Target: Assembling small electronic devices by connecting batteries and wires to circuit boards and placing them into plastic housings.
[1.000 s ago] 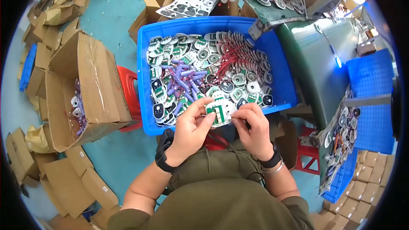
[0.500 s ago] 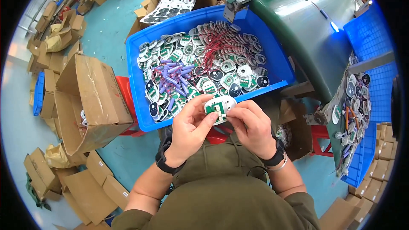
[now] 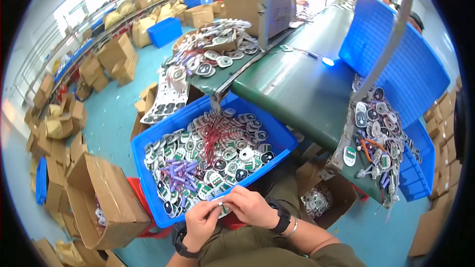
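Conveyor belt [image 3: 302,89], dark green and long, ran from the upper right of the view down toward the person, with a blue perforated panel [image 3: 396,64] leaning at its right side. Below the belt's near end sat a blue plastic bin [image 3: 153,141], heaped with small round and oval circuit boards [image 3: 237,155], a tangle of red wires [image 3: 215,133] near the middle and a cluster of purple cylindrical cells [image 3: 180,173] toward its left. An open cardboard box [image 3: 101,202] stood just left of the bin on the blue floor, and many more cartons lay scattered farther left. A smaller open carton [image 3: 326,202] with a few more boards sat under the belt on the right, beside a loose pile of boards and parts [image 3: 381,133] on the belt's edge.

At the bin's near rim the left hand [image 3: 200,222] and right hand [image 3: 250,207] met, both pinching a small white-and-green board [image 3: 220,206] between fingertips, held just over the rim above the person's lap. The left wrist wore a black watch [image 3: 180,242]; the right wrist carried a black band [image 3: 282,215] and a thin silver bracelet [image 3: 293,227].
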A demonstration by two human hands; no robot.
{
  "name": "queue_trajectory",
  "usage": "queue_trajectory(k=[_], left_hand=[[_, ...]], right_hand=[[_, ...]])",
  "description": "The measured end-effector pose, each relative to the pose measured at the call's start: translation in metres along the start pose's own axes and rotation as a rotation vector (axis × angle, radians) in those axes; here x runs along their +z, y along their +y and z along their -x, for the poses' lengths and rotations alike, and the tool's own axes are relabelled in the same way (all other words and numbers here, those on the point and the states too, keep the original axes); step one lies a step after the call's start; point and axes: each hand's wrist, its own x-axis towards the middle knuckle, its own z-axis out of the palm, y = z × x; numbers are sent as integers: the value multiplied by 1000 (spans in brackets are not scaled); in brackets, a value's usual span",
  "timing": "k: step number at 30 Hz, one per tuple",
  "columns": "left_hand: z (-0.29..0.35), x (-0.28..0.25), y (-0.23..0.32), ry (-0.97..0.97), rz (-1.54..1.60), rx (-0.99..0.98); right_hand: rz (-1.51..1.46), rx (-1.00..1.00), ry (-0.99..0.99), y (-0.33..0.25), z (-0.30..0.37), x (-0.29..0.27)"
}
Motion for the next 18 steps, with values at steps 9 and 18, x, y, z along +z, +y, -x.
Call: queue_trajectory(k=[9, 18], left_hand=[[-3, 5, 7, -12, -114, 63], [-3, -10, 11, -6, -169, 107]], right_hand=[[-159, 119, -74, 3, 3, -5], [-143, 45, -75, -1, 2, 2]])
